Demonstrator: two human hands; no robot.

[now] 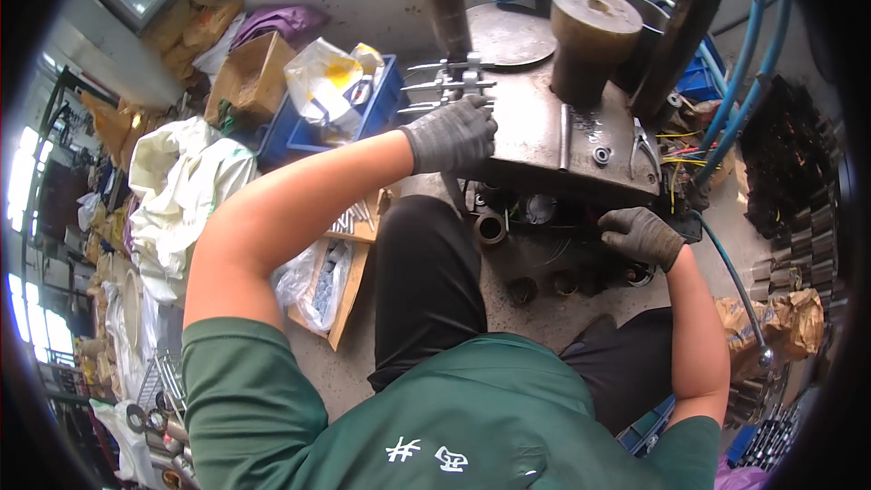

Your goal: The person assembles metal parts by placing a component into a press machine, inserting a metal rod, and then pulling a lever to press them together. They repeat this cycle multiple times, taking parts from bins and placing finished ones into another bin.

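My left hand (pixel 451 134), in a dark grey glove, is at the left edge of a worn steel machine table (pixel 526 132). Its fingers are curled in beside a row of metal parts with long rods (pixel 446 83); what they hold, if anything, is hidden. My right hand (pixel 642 236), gloved alike, is closed below the table's front right edge, and its grip is hidden too. On the table lie a slim metal rod (pixel 564 138), a small ring (pixel 601 156) and pliers (pixel 645 147). Behind them stands a thick steel ram (pixel 594 36).
Blue bins (pixel 376 100) and an open cardboard box (pixel 249 82) stand left. Nearer are a white sack (pixel 186 191) and a carton with bagged small parts (pixel 327 290). Blue hoses (pixel 748 63) hang right. A short metal tube (pixel 490 229) sits under the table.
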